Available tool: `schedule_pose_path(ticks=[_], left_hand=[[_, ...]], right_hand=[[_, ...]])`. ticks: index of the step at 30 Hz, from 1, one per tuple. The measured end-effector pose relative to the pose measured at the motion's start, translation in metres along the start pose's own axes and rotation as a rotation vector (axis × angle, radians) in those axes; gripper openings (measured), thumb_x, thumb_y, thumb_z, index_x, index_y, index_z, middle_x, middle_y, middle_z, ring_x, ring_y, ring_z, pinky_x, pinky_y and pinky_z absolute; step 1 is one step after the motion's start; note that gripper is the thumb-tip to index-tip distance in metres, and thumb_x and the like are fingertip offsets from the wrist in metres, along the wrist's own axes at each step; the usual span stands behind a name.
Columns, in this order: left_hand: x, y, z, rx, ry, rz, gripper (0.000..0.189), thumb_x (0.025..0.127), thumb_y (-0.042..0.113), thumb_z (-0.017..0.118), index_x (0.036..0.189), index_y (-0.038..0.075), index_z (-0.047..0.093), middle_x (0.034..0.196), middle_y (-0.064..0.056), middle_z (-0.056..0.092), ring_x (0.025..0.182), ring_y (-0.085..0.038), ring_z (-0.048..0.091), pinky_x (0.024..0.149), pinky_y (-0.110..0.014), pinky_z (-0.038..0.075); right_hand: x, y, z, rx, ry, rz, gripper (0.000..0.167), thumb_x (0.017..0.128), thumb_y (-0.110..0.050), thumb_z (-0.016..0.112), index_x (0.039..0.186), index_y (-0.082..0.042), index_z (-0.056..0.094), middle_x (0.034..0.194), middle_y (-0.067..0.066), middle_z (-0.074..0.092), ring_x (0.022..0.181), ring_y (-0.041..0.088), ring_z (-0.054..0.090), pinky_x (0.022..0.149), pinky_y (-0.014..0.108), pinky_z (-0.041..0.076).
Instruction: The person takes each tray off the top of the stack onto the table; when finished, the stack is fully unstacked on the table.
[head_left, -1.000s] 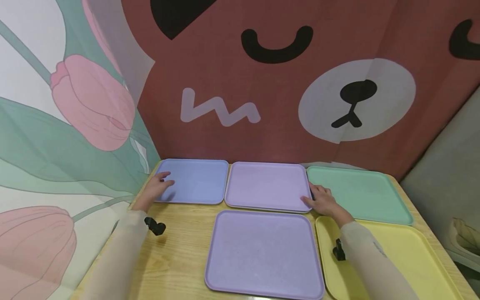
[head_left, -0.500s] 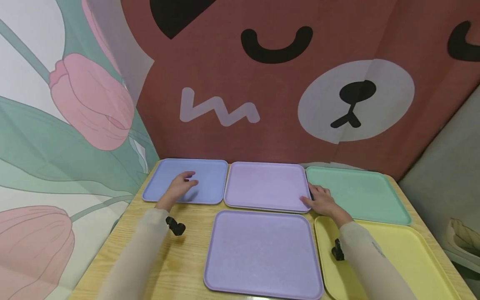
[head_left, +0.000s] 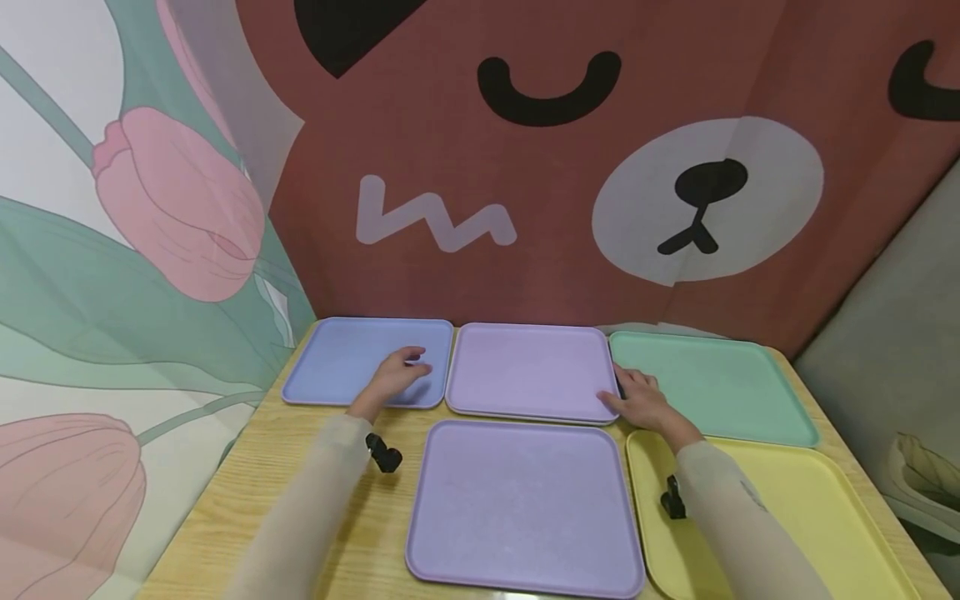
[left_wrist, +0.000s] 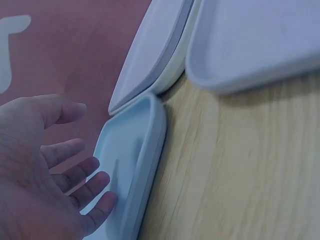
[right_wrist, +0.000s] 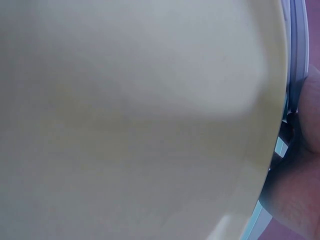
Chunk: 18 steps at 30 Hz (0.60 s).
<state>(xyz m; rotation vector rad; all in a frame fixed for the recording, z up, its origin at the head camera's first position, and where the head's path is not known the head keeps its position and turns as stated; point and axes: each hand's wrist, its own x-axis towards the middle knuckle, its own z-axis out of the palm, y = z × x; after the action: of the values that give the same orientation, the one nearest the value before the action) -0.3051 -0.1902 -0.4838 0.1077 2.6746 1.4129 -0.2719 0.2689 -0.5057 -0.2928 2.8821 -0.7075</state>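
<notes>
My left hand (head_left: 397,375) hovers over the right part of the blue tray (head_left: 337,358), fingers spread and holding nothing. In the left wrist view its palm faces the tray, with all fingers apart. At the right front corner of the lavender tray (head_left: 532,367) my right hand (head_left: 643,402) grips the edge, thumb on the rim and fingers along the side. That tray lies on a pale tray (left_wrist: 180,67), whose edge shows underneath in the left wrist view. The right wrist view shows only part of the right hand (right_wrist: 300,175), the yellow tray covering most of the picture.
A larger purple tray (head_left: 525,508) lies in front, beside the yellow tray (head_left: 810,508) under my right forearm. The green tray (head_left: 720,387) is at the back right. Bare wooden table (head_left: 247,492) shows at the left front. A bear-patterned cloth (head_left: 435,283) hangs behind.
My left hand has moved right across the blue tray, from its left side toward the lavender tray. The right hand has stayed at the lavender tray's corner.
</notes>
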Motion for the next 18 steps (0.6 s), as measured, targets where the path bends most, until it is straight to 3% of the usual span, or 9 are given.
schedule_pose_path(ticks=[9,18], left_hand=[[0.008,0.006,0.023,-0.025,-0.001,0.018,0.053,0.093,0.016,0.067,0.141,-0.004,0.055,0.143,-0.026,0.054,0.129,-0.041,0.054,0.107,-0.048,0.046],[0.012,0.007,0.035,0.001,-0.01,0.027,0.052,0.09,0.017,0.069,0.137,-0.002,0.059,0.135,-0.021,0.061,0.122,-0.036,0.057,0.103,-0.047,0.048]], right_hand=[[0.0,0.0,0.0,-0.019,-0.003,0.0,0.084,0.103,-0.048,0.051,0.158,0.006,0.018,0.152,0.037,0.027,0.134,0.06,0.022,0.108,0.073,0.027],[0.0,-0.001,-0.001,-0.013,-0.008,0.018,0.083,0.104,-0.047,0.051,0.159,0.004,0.016,0.153,0.036,0.026,0.135,0.059,0.021,0.109,0.073,0.026]])
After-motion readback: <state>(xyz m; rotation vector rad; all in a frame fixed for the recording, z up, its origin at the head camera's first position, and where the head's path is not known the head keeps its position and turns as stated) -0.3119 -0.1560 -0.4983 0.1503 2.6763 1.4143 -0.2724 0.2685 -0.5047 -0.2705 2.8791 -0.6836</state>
